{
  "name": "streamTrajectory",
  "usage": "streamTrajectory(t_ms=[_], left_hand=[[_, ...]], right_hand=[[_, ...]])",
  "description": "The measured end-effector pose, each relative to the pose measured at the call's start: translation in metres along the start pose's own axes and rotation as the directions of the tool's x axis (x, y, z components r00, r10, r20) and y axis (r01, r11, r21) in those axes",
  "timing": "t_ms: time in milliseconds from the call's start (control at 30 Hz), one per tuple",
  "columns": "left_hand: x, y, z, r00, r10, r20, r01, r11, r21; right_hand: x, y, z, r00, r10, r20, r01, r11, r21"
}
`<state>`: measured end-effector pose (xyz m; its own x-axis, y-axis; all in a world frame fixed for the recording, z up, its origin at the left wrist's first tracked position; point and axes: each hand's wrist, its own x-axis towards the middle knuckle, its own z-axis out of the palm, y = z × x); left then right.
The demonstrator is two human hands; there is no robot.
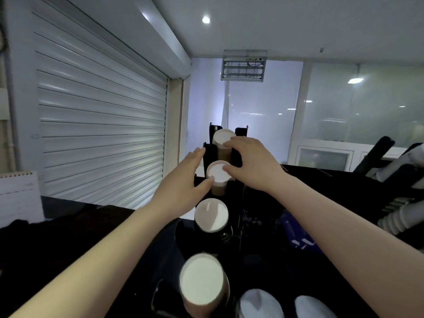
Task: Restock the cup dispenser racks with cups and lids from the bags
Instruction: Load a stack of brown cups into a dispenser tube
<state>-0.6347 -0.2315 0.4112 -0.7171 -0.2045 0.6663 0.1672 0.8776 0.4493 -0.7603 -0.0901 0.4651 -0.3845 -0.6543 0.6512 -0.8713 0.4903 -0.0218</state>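
Cup stack (pixel 218 173) touched by both thumbs; left grip (pixel 184 180) and right grip (pixel 250 159) splayed, clasping nothing, arms outstretched.

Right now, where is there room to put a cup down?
The black counter looks bare behind the right arm, between the rack and the white cups lying far right. Left of the rack, toward the shutter, it's too dark to be sure. The rack's middle is crowded: the left hand and right hand both touch the cup stacks.
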Motion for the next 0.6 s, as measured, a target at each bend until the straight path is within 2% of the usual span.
streamTrajectory(t_ms=[100,233,333,400,500,600], left_hand=[[-0.023,0.011,-0.015,0.998,0.064,0.029,-0.065,0.997,0.038],[-0.055,0.021,-0.030,0.990,0.136,0.046,-0.139,0.986,0.090],[-0.086,0.026,-0.030,0.989,0.142,0.044,-0.143,0.989,0.030],[-0.105,0.028,-0.023,0.985,0.129,0.111,-0.132,0.991,0.019],[-0.125,0.026,-0.007,0.970,0.092,0.225,-0.123,0.984,0.130],[-0.137,0.026,0.009,0.965,0.054,0.258,-0.103,0.978,0.183]], right_hand=[[-0.034,-0.021,-0.007,0.997,-0.069,-0.026,0.071,0.993,0.096],[-0.093,-0.047,-0.017,0.980,-0.200,0.020,0.200,0.980,0.013],[-0.134,-0.055,-0.028,0.985,-0.171,0.016,0.171,0.985,0.009],[-0.159,-0.058,-0.036,0.991,-0.132,0.010,0.132,0.991,0.001],[-0.190,-0.060,-0.045,0.997,-0.081,0.017,0.081,0.997,-0.006],[-0.213,-0.061,-0.052,0.999,-0.032,0.024,0.032,0.999,-0.012]])
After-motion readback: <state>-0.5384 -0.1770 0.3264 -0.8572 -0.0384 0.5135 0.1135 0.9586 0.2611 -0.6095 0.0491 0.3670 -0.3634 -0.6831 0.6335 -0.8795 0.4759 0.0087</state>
